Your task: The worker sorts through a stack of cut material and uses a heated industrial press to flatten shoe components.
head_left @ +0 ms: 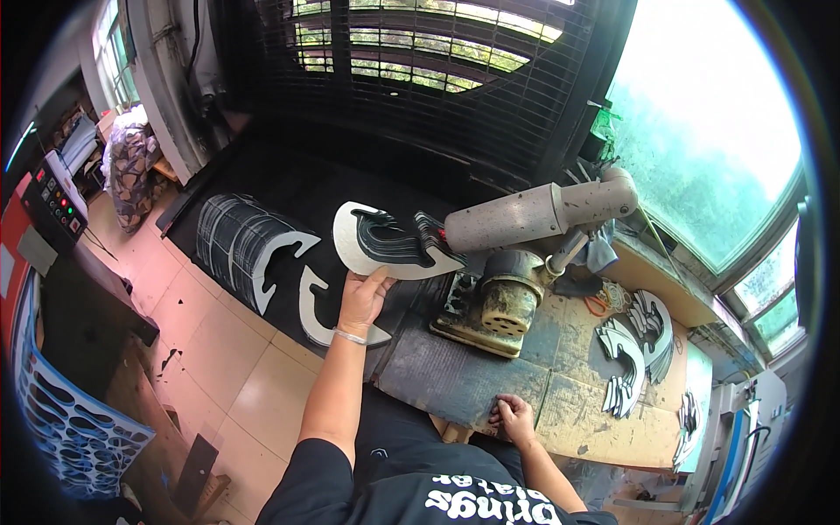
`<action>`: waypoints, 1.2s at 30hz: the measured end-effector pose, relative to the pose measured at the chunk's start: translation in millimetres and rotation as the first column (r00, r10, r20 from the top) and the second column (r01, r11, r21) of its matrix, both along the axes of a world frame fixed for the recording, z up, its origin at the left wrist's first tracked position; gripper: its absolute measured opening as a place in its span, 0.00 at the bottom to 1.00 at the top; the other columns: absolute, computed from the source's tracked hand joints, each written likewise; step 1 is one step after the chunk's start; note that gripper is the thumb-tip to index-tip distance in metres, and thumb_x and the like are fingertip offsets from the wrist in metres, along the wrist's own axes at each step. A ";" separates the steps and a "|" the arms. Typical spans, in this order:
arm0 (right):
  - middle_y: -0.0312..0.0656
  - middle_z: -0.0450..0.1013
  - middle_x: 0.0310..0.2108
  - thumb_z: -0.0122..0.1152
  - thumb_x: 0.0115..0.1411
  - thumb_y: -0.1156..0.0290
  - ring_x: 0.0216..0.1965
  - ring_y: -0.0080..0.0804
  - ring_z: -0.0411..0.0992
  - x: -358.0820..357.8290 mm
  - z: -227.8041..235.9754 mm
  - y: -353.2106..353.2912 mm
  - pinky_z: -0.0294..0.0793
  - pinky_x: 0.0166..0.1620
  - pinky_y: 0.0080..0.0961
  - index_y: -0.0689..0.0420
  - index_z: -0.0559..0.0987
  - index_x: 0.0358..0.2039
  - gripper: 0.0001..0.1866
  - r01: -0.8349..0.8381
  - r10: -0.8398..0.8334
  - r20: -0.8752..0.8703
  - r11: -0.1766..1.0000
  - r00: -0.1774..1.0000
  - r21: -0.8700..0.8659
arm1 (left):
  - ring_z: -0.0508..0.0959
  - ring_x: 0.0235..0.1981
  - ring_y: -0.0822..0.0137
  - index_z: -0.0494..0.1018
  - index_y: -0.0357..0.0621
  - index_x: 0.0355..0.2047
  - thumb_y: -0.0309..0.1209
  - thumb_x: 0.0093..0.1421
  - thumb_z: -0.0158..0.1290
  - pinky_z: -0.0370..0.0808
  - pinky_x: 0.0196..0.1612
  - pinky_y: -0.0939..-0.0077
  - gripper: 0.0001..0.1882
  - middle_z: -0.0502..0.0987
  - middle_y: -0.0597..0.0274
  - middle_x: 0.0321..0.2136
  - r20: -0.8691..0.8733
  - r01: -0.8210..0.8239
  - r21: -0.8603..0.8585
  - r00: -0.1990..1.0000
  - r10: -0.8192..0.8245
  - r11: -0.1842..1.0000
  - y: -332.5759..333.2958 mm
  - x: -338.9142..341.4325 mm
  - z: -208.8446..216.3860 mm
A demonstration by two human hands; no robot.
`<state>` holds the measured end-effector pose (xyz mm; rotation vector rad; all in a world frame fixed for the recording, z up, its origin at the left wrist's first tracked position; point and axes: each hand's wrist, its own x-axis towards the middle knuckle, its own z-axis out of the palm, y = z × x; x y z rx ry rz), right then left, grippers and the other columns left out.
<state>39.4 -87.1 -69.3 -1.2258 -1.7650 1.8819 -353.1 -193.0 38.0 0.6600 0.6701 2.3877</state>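
My left hand (pixel 363 302) reaches forward, its thumb on the near edge of a curved cut piece (pixel 354 249) with a pale face and its fingers under the edge. Similar dark-edged pieces lie against it on the far side. Just below, next to my wrist, a single pale C-shaped piece (pixel 311 315) lies on the black surface. My right hand (pixel 513 416) rests at the near edge of the worn bench board (pixel 516 385), fingers curled in. Whether anything is inside them is hidden.
A long stack of curved pieces (pixel 241 241) lies to the left. A grey machine arm (pixel 525 214) with a grimy motor housing (pixel 512 297) stands at centre right. More curved pieces (pixel 626 359) are piled on the right of the bench. A red control panel (pixel 61 206) is far left.
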 end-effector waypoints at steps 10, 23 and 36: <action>0.42 0.75 0.26 0.50 0.64 0.73 0.24 0.26 0.76 -0.8 1.0 0.1 0.77 0.27 0.21 0.66 0.75 0.43 0.12 -0.014 0.014 -0.011 1.000 1.000 0.021 | 0.78 0.44 0.61 0.70 0.41 0.48 0.17 0.59 0.50 0.75 0.50 0.65 0.16 0.77 0.57 0.43 -0.031 -0.016 0.032 0.999 0.017 0.999 -20.0 -10.8 1.3; 0.42 0.75 0.26 0.51 0.64 0.73 0.24 0.26 0.75 -0.6 1.4 0.4 0.77 0.26 0.21 0.67 0.74 0.44 0.12 -0.006 0.006 0.001 1.000 1.000 0.016 | 0.78 0.44 0.63 0.70 0.41 0.48 0.17 0.59 0.50 0.76 0.48 0.68 0.17 0.77 0.58 0.43 -0.019 -0.012 -0.036 1.000 0.012 0.999 -18.7 -9.2 -4.3; 0.41 0.75 0.27 0.51 0.64 0.74 0.23 0.25 0.75 -1.3 4.6 -0.8 0.77 0.26 0.20 0.65 0.75 0.44 0.11 -0.002 0.002 0.009 1.000 1.000 0.009 | 0.76 0.46 0.62 0.68 0.40 0.50 0.19 0.59 0.52 0.73 0.51 0.66 0.18 0.76 0.57 0.46 -0.024 0.059 -0.112 0.998 -0.062 0.992 8.1 4.1 -18.8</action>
